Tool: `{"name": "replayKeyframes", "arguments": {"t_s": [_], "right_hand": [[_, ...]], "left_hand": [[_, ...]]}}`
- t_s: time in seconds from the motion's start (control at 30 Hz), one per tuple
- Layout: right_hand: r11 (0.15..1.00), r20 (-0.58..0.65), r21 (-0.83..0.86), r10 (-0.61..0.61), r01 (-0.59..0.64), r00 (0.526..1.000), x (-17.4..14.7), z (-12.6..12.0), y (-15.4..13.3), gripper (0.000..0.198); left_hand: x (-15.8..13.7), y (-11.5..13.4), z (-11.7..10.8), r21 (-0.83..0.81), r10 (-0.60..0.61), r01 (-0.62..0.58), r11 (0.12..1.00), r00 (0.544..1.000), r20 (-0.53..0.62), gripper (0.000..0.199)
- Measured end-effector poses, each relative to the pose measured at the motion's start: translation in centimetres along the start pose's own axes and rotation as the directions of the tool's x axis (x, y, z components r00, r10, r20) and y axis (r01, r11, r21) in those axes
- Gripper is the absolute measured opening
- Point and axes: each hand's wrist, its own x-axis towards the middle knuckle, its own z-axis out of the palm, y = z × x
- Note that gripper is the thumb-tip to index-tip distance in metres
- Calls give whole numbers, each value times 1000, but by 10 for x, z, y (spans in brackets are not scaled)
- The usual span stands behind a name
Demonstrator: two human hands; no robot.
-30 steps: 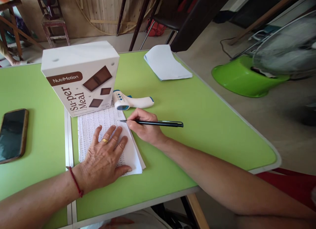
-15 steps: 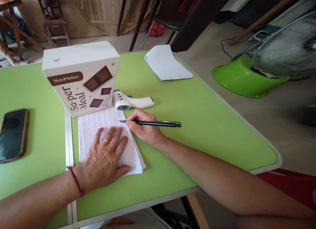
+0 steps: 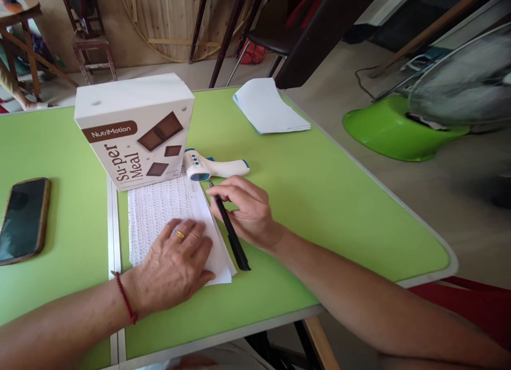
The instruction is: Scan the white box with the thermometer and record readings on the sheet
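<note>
Handwritten sheets of paper, covered in close rows of writing, lie on the green table. On their lower part rests my left hand, fingers bent and loosely apart, thumb out to the right, holding nothing. My right hand, just right of the sheets, is closed on a black pen. The pen slants, its tip pointing away from me near the thermometer and its capped end toward me. A white and blue infrared thermometer lies beyond my right hand. A white NutriMotion box stands over the far end of the sheets.
A phone lies at the left of the green table. Folded white paper lies near the far right edge. A fan on a green stool stands right of the table. Chairs are behind.
The pen has swung from nearly level to slanting toward me, its tip off the sheets' writing. My left hand has slid slightly toward me and its fingers have bent from spread.
</note>
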Motion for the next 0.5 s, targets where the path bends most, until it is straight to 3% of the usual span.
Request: {"name": "replayKeyframes", "arguments": {"t_s": [0.1,0.23,0.37,0.5], "right_hand": [[965,31,-253,-68,74,997,1,-7,-2,15],[878,154,-462,-62,128,986,0,-10,-4,14],[871,215,-468,-54,152,975,0,-10,-7,11],[925,202,-342,-103,168,974,-1,-6,-9,7]], "left_hand": [[0,5,-2,-64,149,-152,986,988,-50,16],[-5,12,-3,-68,311,-313,947,949,-41,13],[-8,17,-4,-87,385,-387,918,922,-37,13],[-9,19,-4,-110,416,-424,899,905,-90,12]]}}
